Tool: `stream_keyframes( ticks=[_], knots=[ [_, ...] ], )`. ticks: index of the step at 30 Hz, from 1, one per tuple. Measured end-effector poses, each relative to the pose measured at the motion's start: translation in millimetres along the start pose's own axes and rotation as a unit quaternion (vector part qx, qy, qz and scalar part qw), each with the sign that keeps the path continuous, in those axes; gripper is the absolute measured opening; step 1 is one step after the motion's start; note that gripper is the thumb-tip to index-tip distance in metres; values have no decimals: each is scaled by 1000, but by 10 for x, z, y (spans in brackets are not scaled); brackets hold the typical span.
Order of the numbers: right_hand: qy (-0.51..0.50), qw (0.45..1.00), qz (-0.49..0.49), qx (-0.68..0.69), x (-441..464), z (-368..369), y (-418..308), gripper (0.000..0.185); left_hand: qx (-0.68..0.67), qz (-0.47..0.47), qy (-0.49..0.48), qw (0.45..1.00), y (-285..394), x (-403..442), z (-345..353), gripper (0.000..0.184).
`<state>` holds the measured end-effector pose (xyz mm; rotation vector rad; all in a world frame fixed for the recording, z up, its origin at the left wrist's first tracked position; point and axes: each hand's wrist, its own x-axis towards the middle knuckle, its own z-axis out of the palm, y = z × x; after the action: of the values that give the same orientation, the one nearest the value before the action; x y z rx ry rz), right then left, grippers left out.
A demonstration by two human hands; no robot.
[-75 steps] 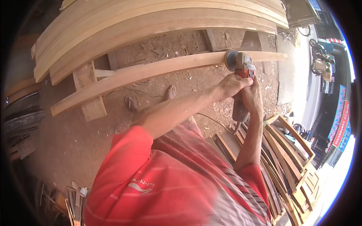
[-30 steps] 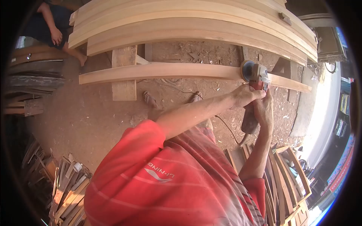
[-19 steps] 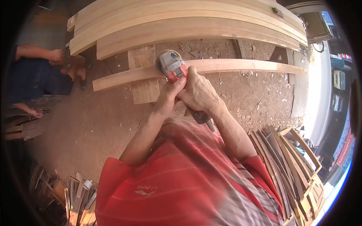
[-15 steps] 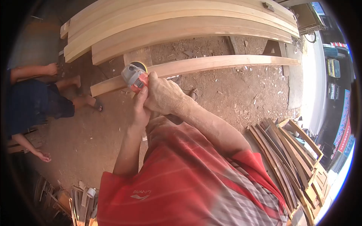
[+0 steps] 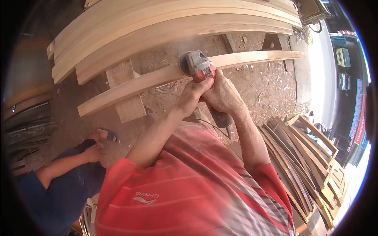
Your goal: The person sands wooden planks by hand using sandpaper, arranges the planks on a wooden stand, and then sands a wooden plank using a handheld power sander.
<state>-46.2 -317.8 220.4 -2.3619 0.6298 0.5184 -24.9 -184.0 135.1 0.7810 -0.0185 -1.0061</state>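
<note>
Both my hands are wrapped round an angle grinder (image 5: 201, 63) with a grey head, a red collar and a dark body. My left hand (image 5: 191, 94) grips it near the red collar. My right hand (image 5: 224, 92), coated in dust, closes round the body just behind. The round disc (image 5: 184, 63) on the grinder's head is at the wooden beam (image 5: 153, 78); whether it touches the wood I cannot make out. The beam lies crosswise in front of me, its left end resting over a short plank (image 5: 132, 108). A cord trails from the grinder's rear end.
Several long boards (image 5: 157, 29) lie side by side beyond the beam. A pile of wooden strips and frames (image 5: 303, 165) leans at the right. Another person in dark blue (image 5: 75, 177) is close at my left. Shavings litter the dirt floor (image 5: 260, 92).
My hands and the grinder have moved right along the beam, away from its left end. The other person has come nearer on my left. The camera view has shifted.
</note>
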Motion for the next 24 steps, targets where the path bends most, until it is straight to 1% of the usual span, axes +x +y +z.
stream_keyframes(
  ticks=[1,4,5,6,7,8,9,11,13,15,17,19,21,23,24],
  knots=[
    [16,1000,12,8,34,-185,196,65,7,-27,-43,999,-66,243,144,60],
    [83,995,62,15,140,-632,760,55,57,-50,-89,993,-137,846,697,67],
    [103,992,44,52,220,-715,1043,50,68,-62,-101,991,-185,1034,839,68],
    [103,990,36,88,244,-844,1176,46,65,-57,-110,990,-263,1217,966,68],
    [128,987,51,81,307,-934,1322,46,63,-52,-120,989,-331,1381,1072,68],
    [123,985,50,108,351,-1030,1435,53,83,-78,-130,985,-393,1557,1114,67],
    [120,982,49,136,359,-1102,1432,60,103,-104,-141,979,-410,1675,1152,65],
    [112,981,47,148,313,-1149,1344,62,109,-114,-127,979,-494,1720,1161,62],
    [109,981,42,155,249,-1056,1250,64,57,-70,-122,988,-422,1524,1155,59],
    [115,989,49,85,153,-779,1138,64,67,-72,-122,988,-303,1116,950,57],
    [43,997,48,37,-18,-510,720,55,30,-10,-71,997,-189,619,692,56],
    [17,999,11,47,-87,-101,307,56,35,5,-38,999,-33,135,280,56],
    [-27,999,-28,14,-144,294,-175,57,44,18,-13,999,120,-314,-155,56],
    [-43,997,-61,6,-210,669,-630,58,30,46,32,998,222,-753,-578,56],
    [-66,994,-91,0,-235,841,-845,58,-5,38,45,998,257,-967,-800,55]
  ],
)
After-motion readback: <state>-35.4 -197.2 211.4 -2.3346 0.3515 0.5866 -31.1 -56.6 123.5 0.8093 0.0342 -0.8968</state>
